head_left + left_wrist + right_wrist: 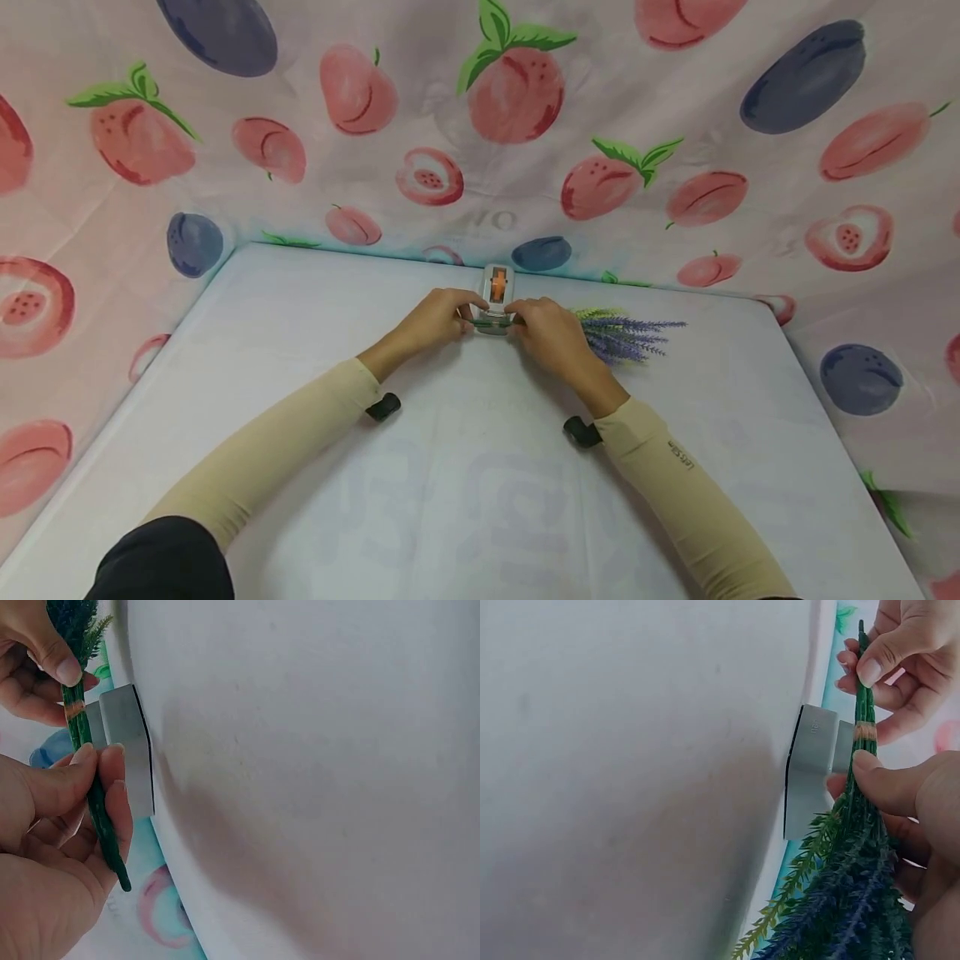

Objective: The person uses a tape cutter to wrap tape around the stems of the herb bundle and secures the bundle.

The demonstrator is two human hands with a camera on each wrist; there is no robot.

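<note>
A bunch of artificial lavender [626, 337] is held level by both hands, its purple and yellow-green sprigs pointing right. My left hand [438, 315] pinches the green stems [101, 814] near their bare ends between thumb and fingers. Closer to the flowers, my right hand [553, 337] grips the same stems. Between the hands a brownish band, apparently tape [865, 731], circles the stems. Just behind the stems stands a grey tape dispenser [496, 302] with an orange roll core. Both wrist views show its grey side, partly covered by the stems and fingers.
The white table [465, 467] reaches its back edge just beyond the dispenser. A fruit-printed cloth [300, 100] rises behind it and along both sides. Dark wrist-camera mounts [581, 432] sit beneath the beige sleeves [682, 483].
</note>
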